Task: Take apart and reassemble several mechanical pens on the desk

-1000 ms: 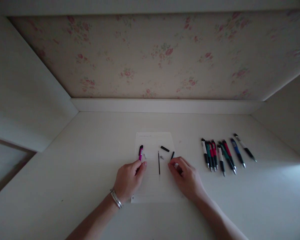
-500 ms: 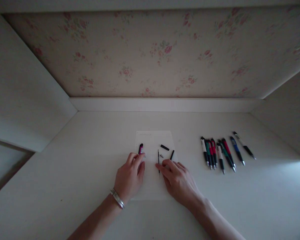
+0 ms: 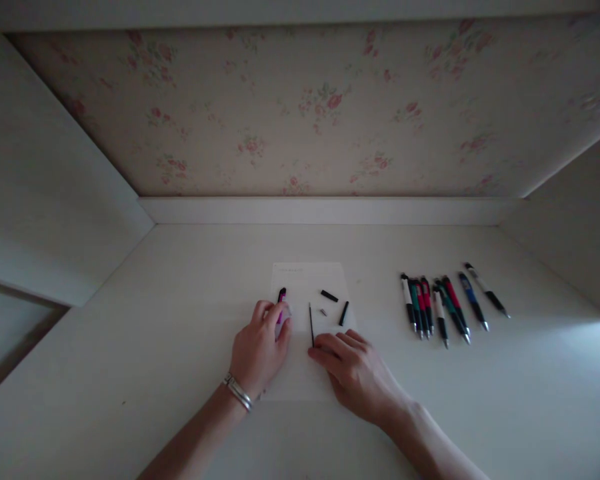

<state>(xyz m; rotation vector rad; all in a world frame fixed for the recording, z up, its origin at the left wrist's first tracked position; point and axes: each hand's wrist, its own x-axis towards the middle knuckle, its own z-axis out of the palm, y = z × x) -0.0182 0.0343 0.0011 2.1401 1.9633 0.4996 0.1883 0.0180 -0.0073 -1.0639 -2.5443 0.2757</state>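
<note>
My left hand is closed around a purple pen barrel with a black top, over the left side of a white sheet of paper. Between thumb and fingers, my right hand pinches the lower end of a thin dark ink refill, which points away from me. Just beyond the right hand lie a small metal pen tip, a short black tube and another black pen part, all on the paper.
Several pens with white, green, red and blue barrels lie in a row on the white desk at the right. A panel stands at each side, and flowered wallpaper covers the back.
My right hand has moved slightly toward me and left, and the refill has shifted left with it. The short black tube shows more fully. My left hand has barely moved.
</note>
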